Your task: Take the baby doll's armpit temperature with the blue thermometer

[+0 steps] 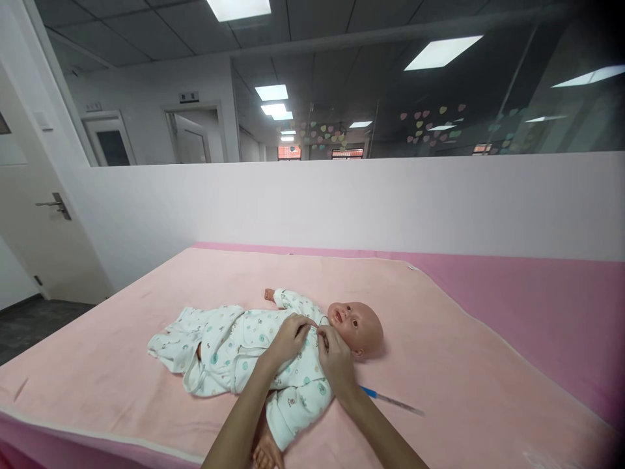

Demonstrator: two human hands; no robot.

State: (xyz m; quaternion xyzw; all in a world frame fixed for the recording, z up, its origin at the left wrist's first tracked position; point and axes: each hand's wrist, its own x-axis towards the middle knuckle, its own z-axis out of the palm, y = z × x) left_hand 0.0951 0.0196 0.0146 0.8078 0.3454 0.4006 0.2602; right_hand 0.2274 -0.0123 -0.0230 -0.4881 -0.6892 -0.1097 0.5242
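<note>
"Where does the doll point(360, 326) lie?"

"On its back on the pink blanket point(459, 352), head to the right, legs to the left."

"Start at the left, then."

"The suit point(222, 335) covers both legs; its leg ends lie loose, and a bit of the doll shows through a gap beside one. That end looks only roughly arranged."

"And the middle?"

"Cloth lies across the trunk. Both sleeves are on: the doll's far hand point(269, 294) pokes out of one, its near hand point(267, 451) out of the other. So I'd call the dressing mostly done."

"What about the person's left hand point(289, 340)?"

"It rests over the chest, grip narrow, its fingertips seemingly pinching the suit by the collar."

"The right hand point(336, 360)?"

"Just beside it, below the doll's chin. Fingers curled, grip narrow too, on the same bit of collar, I think."

"Is the collar fastened?"

"I can't tell; the fingers hide it. If anything is left, I'd judge it's there, and perhaps at the loose leg ends."

"Anything further right?"

"A thin stick point(396, 402) with a blue end, on the blanket, partly behind the right wrist. Neither hand holds it."
</note>
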